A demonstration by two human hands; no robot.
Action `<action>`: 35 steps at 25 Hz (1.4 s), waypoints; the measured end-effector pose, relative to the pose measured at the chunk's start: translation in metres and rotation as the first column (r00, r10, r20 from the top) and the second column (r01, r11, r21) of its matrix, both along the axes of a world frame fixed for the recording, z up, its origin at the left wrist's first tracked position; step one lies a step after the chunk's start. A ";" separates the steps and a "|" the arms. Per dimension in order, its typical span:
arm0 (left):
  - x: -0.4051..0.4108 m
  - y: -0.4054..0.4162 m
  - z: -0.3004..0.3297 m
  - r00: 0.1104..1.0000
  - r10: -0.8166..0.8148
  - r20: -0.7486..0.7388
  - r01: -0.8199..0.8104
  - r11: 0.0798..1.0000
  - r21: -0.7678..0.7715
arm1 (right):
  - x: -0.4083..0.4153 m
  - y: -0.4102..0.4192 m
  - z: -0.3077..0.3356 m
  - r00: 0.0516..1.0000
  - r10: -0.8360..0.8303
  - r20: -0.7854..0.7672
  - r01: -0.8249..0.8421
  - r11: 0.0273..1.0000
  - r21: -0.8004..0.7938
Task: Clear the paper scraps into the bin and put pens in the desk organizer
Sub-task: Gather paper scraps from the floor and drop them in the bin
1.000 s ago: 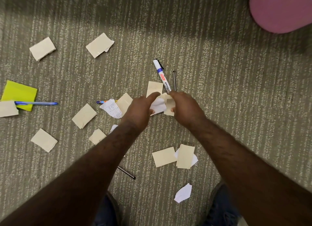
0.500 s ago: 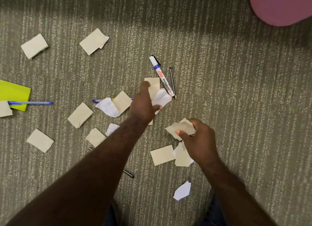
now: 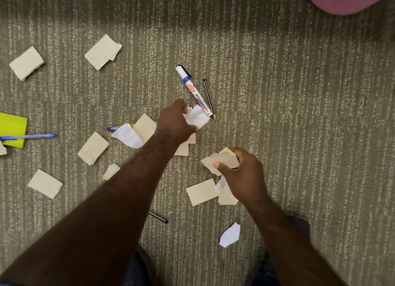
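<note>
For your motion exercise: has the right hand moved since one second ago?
Yes. The right hand has drawn back toward the person, away from the whiteboard marker.

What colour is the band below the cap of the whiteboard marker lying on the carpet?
Blue, on the white whiteboard marker; the head view shows it best.

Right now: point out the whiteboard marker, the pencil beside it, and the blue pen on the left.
whiteboard marker [image 3: 193, 91], head view, mid barrel near the label.
pencil [image 3: 208, 97], head view, middle of shaft.
blue pen [image 3: 32, 136], head view, mid barrel.
</note>
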State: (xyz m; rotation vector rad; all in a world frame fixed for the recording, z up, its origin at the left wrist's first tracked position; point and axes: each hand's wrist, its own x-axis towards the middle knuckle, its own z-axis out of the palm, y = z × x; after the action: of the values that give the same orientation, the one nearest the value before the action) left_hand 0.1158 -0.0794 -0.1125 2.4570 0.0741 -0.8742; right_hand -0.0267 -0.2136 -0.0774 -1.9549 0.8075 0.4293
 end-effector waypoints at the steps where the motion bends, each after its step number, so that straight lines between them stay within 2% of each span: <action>1: -0.006 -0.001 -0.001 1.000 0.004 -0.001 -0.004 1.000 -0.012 | -0.002 0.001 -0.001 1.000 -0.011 -0.010 0.011 1.000 0.006; 7: -0.028 -0.001 -0.001 0.995 0.065 0.071 -0.059 0.994 -0.089 | -0.010 0.008 -0.003 0.999 -0.040 -0.017 0.040 0.999 0.033; 12: -0.015 -0.001 -0.007 0.999 0.013 0.034 -0.011 0.999 -0.040 | -0.011 0.013 -0.004 0.998 -0.055 -0.016 0.056 0.997 0.052; 17: -0.017 -0.003 -0.012 0.989 -0.108 0.100 0.101 0.992 0.071 | -0.014 0.017 -0.004 0.995 -0.100 -0.021 0.101 0.991 0.085; 21: -0.033 0.013 0.005 0.995 -0.014 0.103 0.011 1.000 0.029 | -0.014 0.017 0.009 0.987 -0.162 -0.010 0.162 0.983 0.085; 28: -0.045 0.057 0.138 0.950 0.230 0.211 -0.204 0.969 -0.141 | 0.013 0.034 0.123 0.944 -0.297 0.141 0.286 0.953 0.095; 32: -0.032 0.081 0.240 0.925 0.339 0.171 -0.306 0.932 -0.195 | 0.045 0.045 0.219 0.907 -0.349 0.234 0.331 0.937 0.115; 35: -0.025 0.093 0.325 0.914 0.380 0.140 -0.334 0.903 -0.270 | 0.072 0.049 0.298 0.892 -0.347 0.288 0.342 0.937 0.069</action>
State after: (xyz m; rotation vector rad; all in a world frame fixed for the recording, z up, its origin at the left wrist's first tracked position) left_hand 0.0903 0.0140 0.2127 2.1879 0.3242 -0.4558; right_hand 0.0448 -0.1650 0.2206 -1.7555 0.9249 -0.0711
